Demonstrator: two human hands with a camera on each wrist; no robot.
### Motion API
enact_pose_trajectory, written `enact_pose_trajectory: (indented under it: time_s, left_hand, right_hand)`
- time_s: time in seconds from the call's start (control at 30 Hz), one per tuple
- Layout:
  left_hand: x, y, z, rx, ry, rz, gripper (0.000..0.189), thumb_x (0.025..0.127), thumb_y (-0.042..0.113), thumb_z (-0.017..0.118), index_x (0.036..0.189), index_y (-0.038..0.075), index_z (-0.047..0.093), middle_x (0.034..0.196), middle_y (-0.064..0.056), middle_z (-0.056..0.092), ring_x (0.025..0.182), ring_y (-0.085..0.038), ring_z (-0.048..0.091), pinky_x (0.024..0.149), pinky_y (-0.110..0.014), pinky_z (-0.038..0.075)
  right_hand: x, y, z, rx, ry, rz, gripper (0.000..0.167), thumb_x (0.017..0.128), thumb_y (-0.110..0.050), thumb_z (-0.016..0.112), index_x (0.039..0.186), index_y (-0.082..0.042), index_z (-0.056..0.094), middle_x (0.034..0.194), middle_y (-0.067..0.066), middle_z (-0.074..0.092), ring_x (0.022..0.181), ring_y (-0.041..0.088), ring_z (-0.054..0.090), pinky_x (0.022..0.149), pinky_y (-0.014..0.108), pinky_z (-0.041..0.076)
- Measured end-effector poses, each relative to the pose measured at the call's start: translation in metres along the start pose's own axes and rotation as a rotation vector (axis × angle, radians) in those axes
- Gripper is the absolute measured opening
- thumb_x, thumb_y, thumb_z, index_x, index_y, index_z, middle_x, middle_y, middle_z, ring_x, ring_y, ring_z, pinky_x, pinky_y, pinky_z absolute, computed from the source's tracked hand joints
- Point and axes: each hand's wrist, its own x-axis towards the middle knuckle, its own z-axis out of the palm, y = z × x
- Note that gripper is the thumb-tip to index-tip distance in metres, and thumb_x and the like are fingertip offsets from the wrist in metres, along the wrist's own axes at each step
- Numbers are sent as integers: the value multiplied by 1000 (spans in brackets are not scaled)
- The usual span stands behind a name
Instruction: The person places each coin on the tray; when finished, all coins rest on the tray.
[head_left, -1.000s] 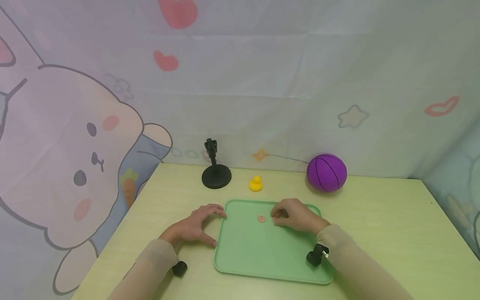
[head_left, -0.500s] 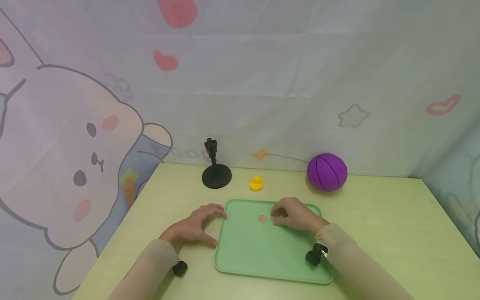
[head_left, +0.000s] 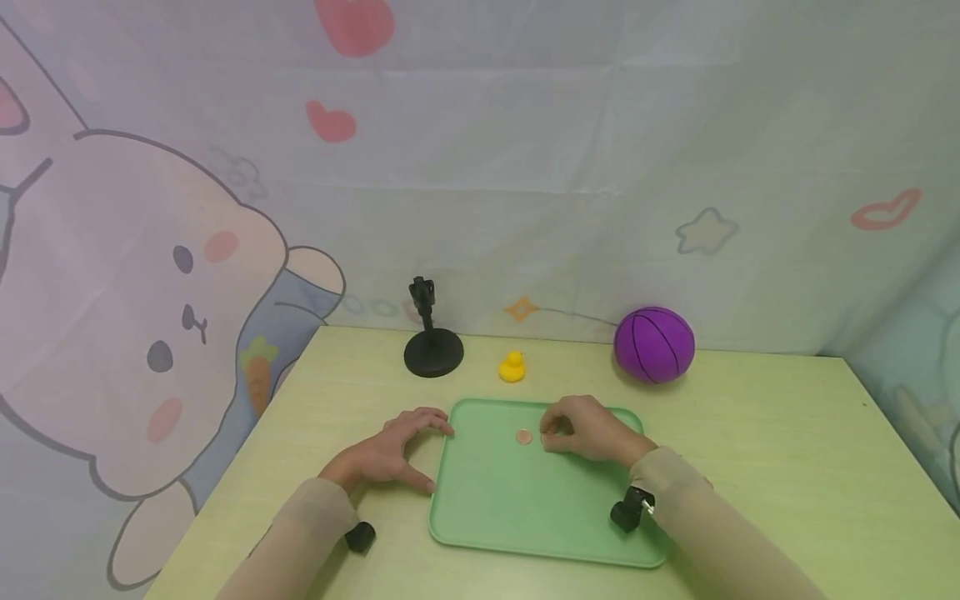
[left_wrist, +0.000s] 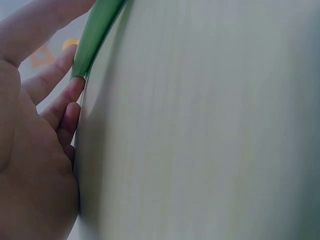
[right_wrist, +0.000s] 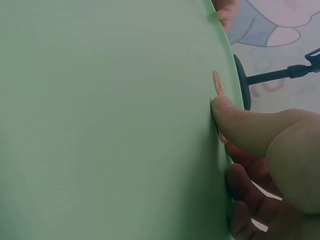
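Observation:
A green tray [head_left: 525, 517] lies on the table, with a copper-coloured coin [head_left: 523, 437] flat near its far side. Just right of that coin, my right hand [head_left: 592, 429] pinches a second coin [right_wrist: 220, 132] between thumb and finger, low against the tray surface. In the right wrist view the thumb [right_wrist: 240, 120] covers part of this coin, while the first coin [right_wrist: 217, 82] shows beyond the thumb tip. My left hand [head_left: 386, 450] is spread at the tray's left side, thumb and fingertips touching the rim. The left wrist view shows fingers [left_wrist: 70, 97] beside the green rim [left_wrist: 92, 45].
Behind the tray stand a black stand with a round base [head_left: 433, 352], a yellow rubber duck [head_left: 512, 367] and a purple ball [head_left: 654, 345]. A printed cloth [head_left: 480, 167] hangs along the table's back edge. Both wrists carry small black devices.
My right hand has shifted very slightly left, the coin at its fingertips with it, closer to the other coin. The left hand and the tray have stayed where they were.

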Motion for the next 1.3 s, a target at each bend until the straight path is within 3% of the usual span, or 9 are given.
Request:
enact_pose_trajectory:
  time_s: [0.3, 0.67, 0.97, 1.3]
  left_hand:
    - [1, -1, 0, -5, -6, -28, 75, 71, 36, 97, 136, 29, 60, 160, -2, 41, 149, -35, 29, 119, -68, 13]
    - [0, 2, -2, 1, -7, -31, 76, 71, 35, 97, 137, 27, 60, 160, -2, 41, 148, -35, 29, 119, -67, 14]
    - [-1, 3, -3, 16, -2, -7, 76, 72, 37, 96, 138, 24, 59, 159, -4, 42, 148, -38, 31, 117, -69, 15]
    - [-1, 2, -4, 11, 5, -11, 76, 71, 37, 97, 137, 26, 60, 159, -3, 42, 149, -38, 30, 119, -69, 13]
  right_hand:
    - [-14, 9, -10, 24, 14, 35, 16, 93, -28, 82, 102, -16, 77, 96, -3, 70, 82, 11, 61, 79, 30, 54]
    - [-56, 28, -48, 48, 44, 108, 25, 97, -27, 78, 114, -10, 75, 100, -8, 68, 90, 9, 64, 81, 32, 58]
    - [-86, 43, -71, 52, 74, 105, 22, 97, -24, 77, 112, -8, 75, 95, -8, 69, 87, 8, 65, 76, 29, 58]
    - [-104, 53, -82, 45, 50, 161, 16, 98, -23, 77, 109, -11, 76, 93, -8, 68, 85, 7, 64, 74, 27, 56]
